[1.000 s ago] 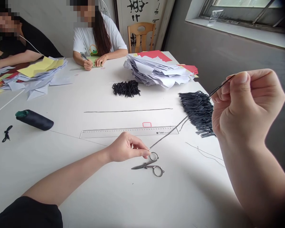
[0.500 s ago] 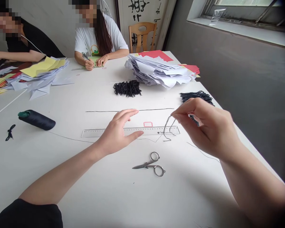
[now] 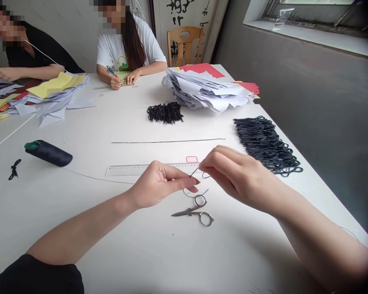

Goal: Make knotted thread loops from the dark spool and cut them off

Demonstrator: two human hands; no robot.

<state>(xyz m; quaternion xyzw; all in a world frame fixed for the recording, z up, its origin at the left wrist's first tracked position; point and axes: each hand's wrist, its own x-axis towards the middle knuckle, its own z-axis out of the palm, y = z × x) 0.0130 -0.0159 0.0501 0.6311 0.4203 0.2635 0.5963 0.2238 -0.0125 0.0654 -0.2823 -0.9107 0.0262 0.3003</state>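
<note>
A short dark thread [image 3: 194, 172] runs between my two hands above the table. My left hand [image 3: 159, 183] pinches it between thumb and fingers, and a loose end dangles below. At its other side my right hand [image 3: 236, 171] is closed on the same thread with its fingertips. Just below the hands lie silver scissors [image 3: 191, 213], blades slightly apart and pointing left. Behind my hands is a clear ruler [image 3: 122, 170], its right part hidden by them. A longer dark thread [image 3: 168, 141] is stretched straight on the table beyond the ruler.
A dark thread spool [image 3: 50, 153] lies at the left beside a small black knotted loop [image 3: 14, 169]. Looped dark cords [image 3: 265, 143] are laid at the right, a black bundle [image 3: 164, 112] farther back. Paper stacks [image 3: 202, 90] and two people [image 3: 131, 45] are across the table.
My right hand has moved left and down, bringing the thread to my left hand. My left fingers, apart before, are now closed on it. The looped cords at the right are uncovered.
</note>
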